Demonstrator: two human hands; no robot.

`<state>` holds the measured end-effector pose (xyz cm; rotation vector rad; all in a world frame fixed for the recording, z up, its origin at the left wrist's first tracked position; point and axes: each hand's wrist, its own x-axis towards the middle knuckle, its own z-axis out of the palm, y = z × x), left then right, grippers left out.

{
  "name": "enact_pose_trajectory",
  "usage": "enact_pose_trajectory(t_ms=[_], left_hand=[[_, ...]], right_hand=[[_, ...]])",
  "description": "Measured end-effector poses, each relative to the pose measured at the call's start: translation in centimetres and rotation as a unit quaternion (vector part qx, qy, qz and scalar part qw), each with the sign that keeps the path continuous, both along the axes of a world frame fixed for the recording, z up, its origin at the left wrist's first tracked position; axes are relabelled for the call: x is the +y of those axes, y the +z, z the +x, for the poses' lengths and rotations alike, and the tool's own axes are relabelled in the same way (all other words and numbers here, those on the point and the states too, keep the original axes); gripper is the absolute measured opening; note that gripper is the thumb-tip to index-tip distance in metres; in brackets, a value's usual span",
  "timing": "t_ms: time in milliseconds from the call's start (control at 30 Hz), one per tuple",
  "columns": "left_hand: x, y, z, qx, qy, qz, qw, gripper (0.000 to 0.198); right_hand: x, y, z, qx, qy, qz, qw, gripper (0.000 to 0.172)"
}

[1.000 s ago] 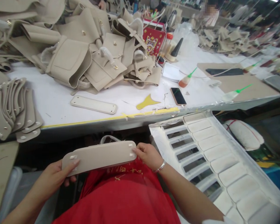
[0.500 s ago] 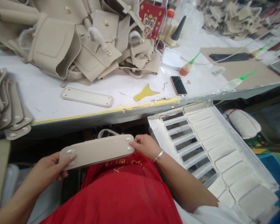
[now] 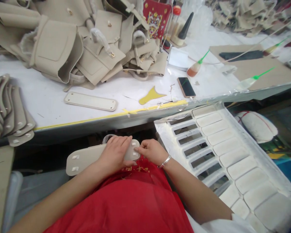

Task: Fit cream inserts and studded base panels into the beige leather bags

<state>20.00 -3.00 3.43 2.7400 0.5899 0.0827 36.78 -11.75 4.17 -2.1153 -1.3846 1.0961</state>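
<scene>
A beige oblong bag base [image 3: 86,157] with small white-wrapped studs at its ends is held over my lap, above the red apron. My left hand [image 3: 115,153] lies across its right half, fingers over the far edge and thumb on the near side. At the right end my right hand [image 3: 151,151] pinches the edge beside the studs; a silver bangle circles that wrist. A clear-wrapped loop [image 3: 108,138] shows behind the base, and whatever lies beneath is hidden. A similar pale base panel [image 3: 91,101] lies flat on the table.
Beige bags [image 3: 55,48] are heaped along the table's back. Several stacked panels [image 3: 9,110] overhang its left side. A phone [image 3: 186,87], a yellow scrap [image 3: 150,95] and a green-tipped glue bottle [image 3: 194,69] lie rightward. A white slatted rack [image 3: 229,155] stands by my right arm.
My left hand has moved right from the base's left end onto its right half, uncovering the left studs. My right hand keeps its pinch at the right end.
</scene>
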Motion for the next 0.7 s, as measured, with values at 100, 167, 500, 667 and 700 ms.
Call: enact_pose_trajectory(t_ms=[100, 167, 500, 667, 700], left_hand=[[-0.1, -0.2, 1.0, 0.012, 0.0, -0.029, 1.0, 0.079], [0.0, -0.1, 1.1, 0.016, 0.0, -0.041, 0.999, 0.073], [-0.2, -0.1, 1.3, 0.011, -0.014, -0.037, 0.999, 0.06], [-0.2, 0.0, 1.0, 0.004, -0.01, -0.023, 1.0, 0.059], [-0.2, 0.0, 1.0, 0.005, -0.009, -0.024, 1.0, 0.06]], right_hand=[[-0.1, -0.3, 0.1, 0.002, -0.009, 0.0, 1.0, 0.03], [-0.2, -0.4, 0.1, 0.009, -0.014, 0.002, 1.0, 0.03], [0.0, 0.2, 0.1, -0.058, 0.029, 0.001, 0.998, 0.03], [0.0, 0.6, -0.3, -0.11, 0.059, -0.009, 0.992, 0.03], [0.1, 0.7, -0.4, -0.124, 0.064, -0.01, 0.99, 0.03]])
